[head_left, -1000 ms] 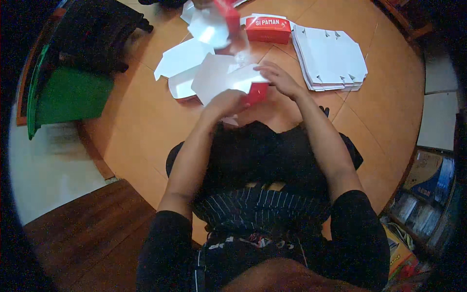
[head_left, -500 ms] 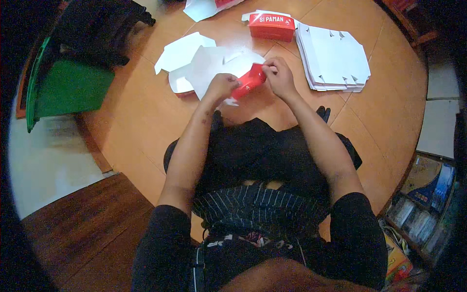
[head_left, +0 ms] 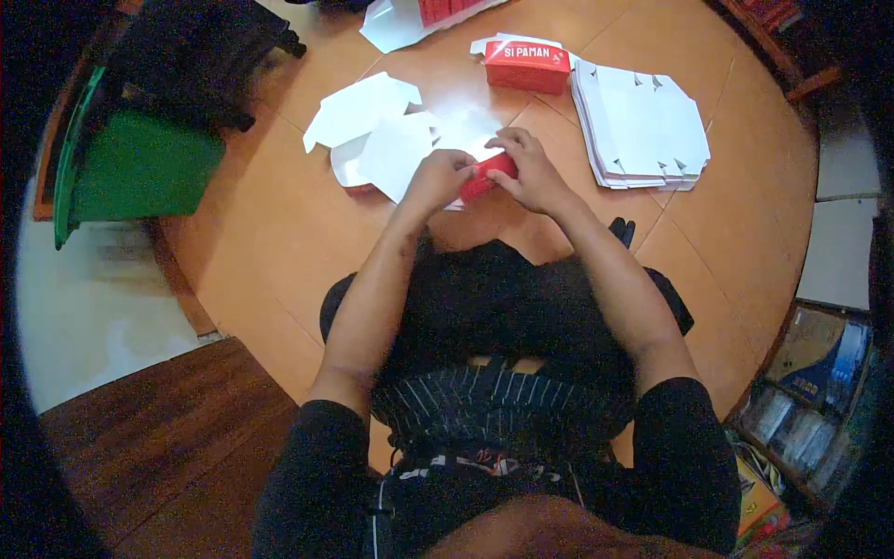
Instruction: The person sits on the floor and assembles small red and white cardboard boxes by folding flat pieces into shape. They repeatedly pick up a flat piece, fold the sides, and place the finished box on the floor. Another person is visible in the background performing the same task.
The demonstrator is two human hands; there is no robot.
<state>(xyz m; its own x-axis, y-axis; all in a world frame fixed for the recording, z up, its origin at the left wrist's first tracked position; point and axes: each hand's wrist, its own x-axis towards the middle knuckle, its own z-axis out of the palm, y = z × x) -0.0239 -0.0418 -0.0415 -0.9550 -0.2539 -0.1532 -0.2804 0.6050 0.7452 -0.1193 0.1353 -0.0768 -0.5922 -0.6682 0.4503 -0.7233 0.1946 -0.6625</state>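
Observation:
Between my hands is a red-and-white cardboard food box (head_left: 487,179), partly folded, with its red side toward me. My left hand (head_left: 440,181) pinches its left edge with fingers and thumb. On the other side my right hand (head_left: 533,173) grips it, thumb on the red face and fingers curled over the far edge. White card spreads out just beyond the left hand, and I cannot tell how much of it belongs to the held box. An opened white carton (head_left: 363,110) lies past it on the orange tiled floor.
A folded red box (head_left: 527,76) stands at the far side. Right of it lies a stack of flat white cartons (head_left: 643,126). More red-and-white card (head_left: 400,26) is at the top. A green panel (head_left: 154,163) stands left; cluttered shelving (head_left: 805,401) is at lower right.
The red part of the box has turned and now sits lower between my hands. My right hand has moved from pinching its corner to gripping over it. The whole view has shifted slightly.

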